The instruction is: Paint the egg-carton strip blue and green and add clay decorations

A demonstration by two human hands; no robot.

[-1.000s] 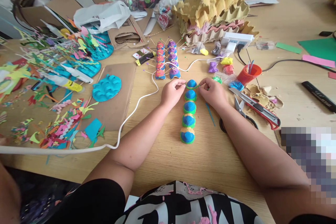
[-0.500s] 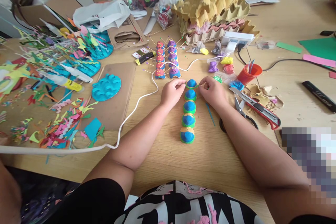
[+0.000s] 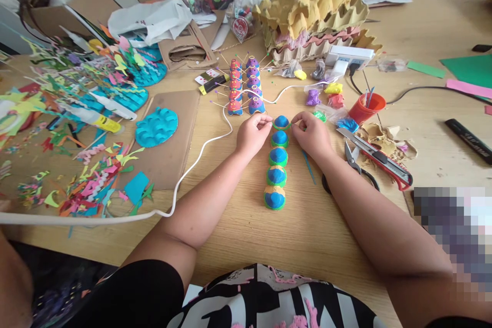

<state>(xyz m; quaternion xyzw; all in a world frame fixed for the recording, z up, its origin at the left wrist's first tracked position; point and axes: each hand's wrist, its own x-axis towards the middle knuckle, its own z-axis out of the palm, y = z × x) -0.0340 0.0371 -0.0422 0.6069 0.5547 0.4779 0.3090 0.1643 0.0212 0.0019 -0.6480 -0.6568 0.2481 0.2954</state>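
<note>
A row of egg-carton cups (image 3: 278, 156), coated in blue and green clay with bare tan patches, runs away from me down the middle of the table. At its far end, a thin green clay strip (image 3: 282, 127) crosses the near side of the last blue dome (image 3: 282, 121). My left hand (image 3: 252, 135) pinches the strip's left end, fingertips close against the cup. On the other side my right hand (image 3: 312, 135) is closed in a pinch at the strip's right end. A thin blue stick (image 3: 309, 167) lies near my right wrist. Both sets of fingertips are partly hidden.
Behind my hands stand finished-looking red (image 3: 236, 87) and purple (image 3: 253, 84) carton rows with pins. Right are scissors (image 3: 352, 156), a box cutter (image 3: 378, 160) with its blade out and a red cup (image 3: 367, 108). A white cable (image 3: 200, 151) crosses the left; egg trays (image 3: 311, 7) are stacked behind.
Both hands keep almost the same place and pinch. The green strip sits slightly closer against the dome's front, and the whole view has shifted a little.
</note>
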